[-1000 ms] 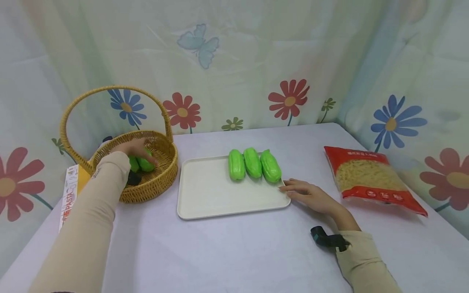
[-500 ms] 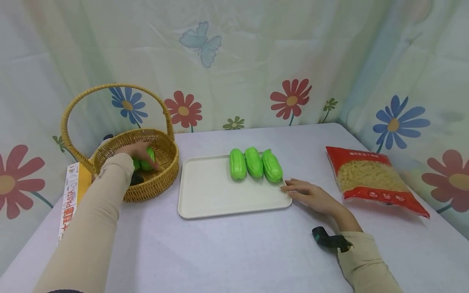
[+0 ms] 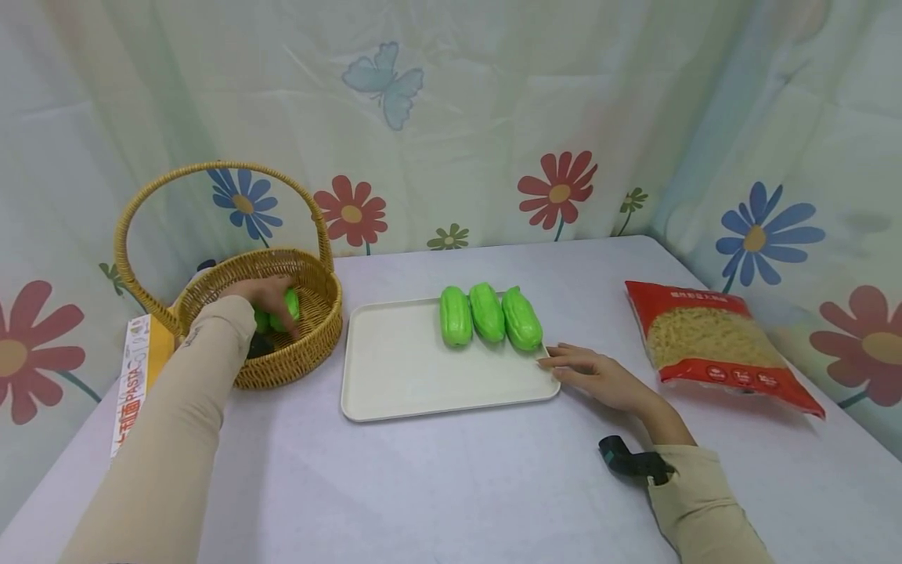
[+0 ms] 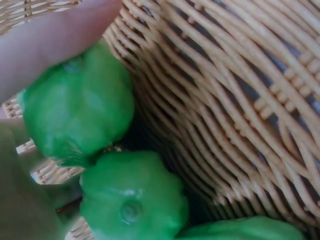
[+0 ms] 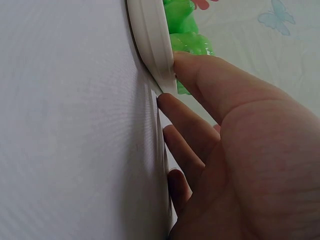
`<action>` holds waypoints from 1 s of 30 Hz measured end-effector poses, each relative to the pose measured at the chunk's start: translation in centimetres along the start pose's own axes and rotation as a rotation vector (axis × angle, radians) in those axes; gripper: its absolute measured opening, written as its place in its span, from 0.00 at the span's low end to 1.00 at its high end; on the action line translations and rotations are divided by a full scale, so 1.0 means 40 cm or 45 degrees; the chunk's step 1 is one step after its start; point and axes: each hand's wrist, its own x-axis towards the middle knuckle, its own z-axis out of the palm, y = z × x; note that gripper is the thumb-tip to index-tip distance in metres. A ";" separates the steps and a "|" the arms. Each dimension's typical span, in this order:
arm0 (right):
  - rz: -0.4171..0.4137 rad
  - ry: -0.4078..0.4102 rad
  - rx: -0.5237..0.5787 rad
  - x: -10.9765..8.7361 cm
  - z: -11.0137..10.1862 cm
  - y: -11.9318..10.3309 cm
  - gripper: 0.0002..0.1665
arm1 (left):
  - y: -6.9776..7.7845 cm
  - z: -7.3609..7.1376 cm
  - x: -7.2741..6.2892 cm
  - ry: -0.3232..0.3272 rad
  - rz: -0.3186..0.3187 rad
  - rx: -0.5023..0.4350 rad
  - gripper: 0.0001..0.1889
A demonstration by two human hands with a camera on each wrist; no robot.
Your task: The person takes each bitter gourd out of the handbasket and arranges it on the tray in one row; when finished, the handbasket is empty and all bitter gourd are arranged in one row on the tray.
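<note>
Inside the wicker basket, my left hand bends its fingers and thumb about a green ribbed gourd. Its thumb lies across the upper end of that gourd in the left wrist view. A second green gourd with a stubby stem sits right beside it, and part of a third gourd shows below. My right hand rests at the right edge of the cream tray; its thumb tip touches the rim and the other fingers extend low by the tabletop. Three green gourds lie side by side on the tray.
A tall arched handle spans the basket. The pasta box stands left of it, partly behind my left sleeve. On the right lies a red bag of pasta. A flowered curtain hangs behind the white-covered table.
My left hand has shifted slightly in the basket, and its fingers now reach lower and closer about a gourd. The right hand and the tray have stayed in place.
</note>
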 end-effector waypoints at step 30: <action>0.010 -0.008 -0.003 0.003 -0.003 -0.007 0.21 | 0.178 -0.042 -0.152 0.257 0.129 0.338 0.56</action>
